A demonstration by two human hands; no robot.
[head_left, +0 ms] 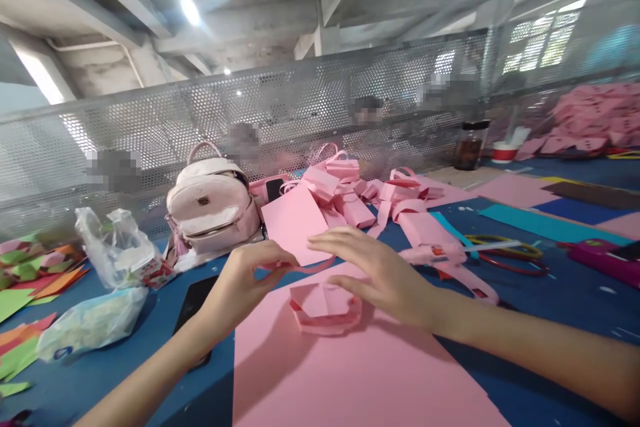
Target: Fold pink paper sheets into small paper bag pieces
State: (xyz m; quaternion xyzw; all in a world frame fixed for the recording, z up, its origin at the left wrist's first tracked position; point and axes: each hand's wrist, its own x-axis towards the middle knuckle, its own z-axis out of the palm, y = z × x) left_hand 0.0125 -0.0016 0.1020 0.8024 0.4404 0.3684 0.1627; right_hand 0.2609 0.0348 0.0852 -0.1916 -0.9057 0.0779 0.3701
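My left hand (253,277) is closed, thumb and fingers pinching a narrow pink paper strip (315,268). The strip's other end reaches my right hand (365,270), whose fingers are stretched out with the thumb apart. Whether the right fingers touch the strip I cannot tell. Just below both hands sits a small folded pink paper basket (327,317), partly covered by my right thumb. It stands on large pink paper sheets (340,380). A pink glue gun (445,260) lies to the right, past my right wrist.
Several pink paper baskets (345,180) are piled behind my hands. A pale backpack (210,207), plastic bags (100,323) and a black phone (195,307) are on the left. Farther right are a dark jar (471,145), coloured sheets (550,221) and a purple tool (603,260). A perforated metal screen (300,107) stands behind.
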